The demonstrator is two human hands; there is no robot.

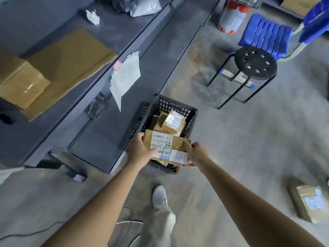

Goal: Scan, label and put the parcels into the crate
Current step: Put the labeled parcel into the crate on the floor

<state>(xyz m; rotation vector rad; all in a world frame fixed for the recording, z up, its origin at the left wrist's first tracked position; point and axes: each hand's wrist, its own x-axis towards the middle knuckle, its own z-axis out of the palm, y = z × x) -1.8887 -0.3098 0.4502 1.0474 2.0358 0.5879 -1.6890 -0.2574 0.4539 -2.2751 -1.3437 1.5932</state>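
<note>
Currently putting in: holding the labelled parcel (166,147) over the near edge of the crate (175,106), lower centre of frame, left hand (139,151) and right hand (196,154) curled round its ends. Next, likely: lower beside smaller parcels (173,121) inside, then release.

- The near end of the open top of the black plastic lattice crate (170,106) is covered by a flat brown cardboard parcel (165,147), which is gripped at either end by the left hand (138,150) and the right hand (196,154).
- The far half of the opening is uncovered, but small taped cardboard boxes (173,120) are piled there close to the rim.
- The crate's left side is closed off by a dark grey metal workbench (99,145) set just beside it.
- Bare grey concrete floor (249,139) is seen open on the crate's right.
- A black round stool (255,63) is placed well apart, beyond that floor.
</note>
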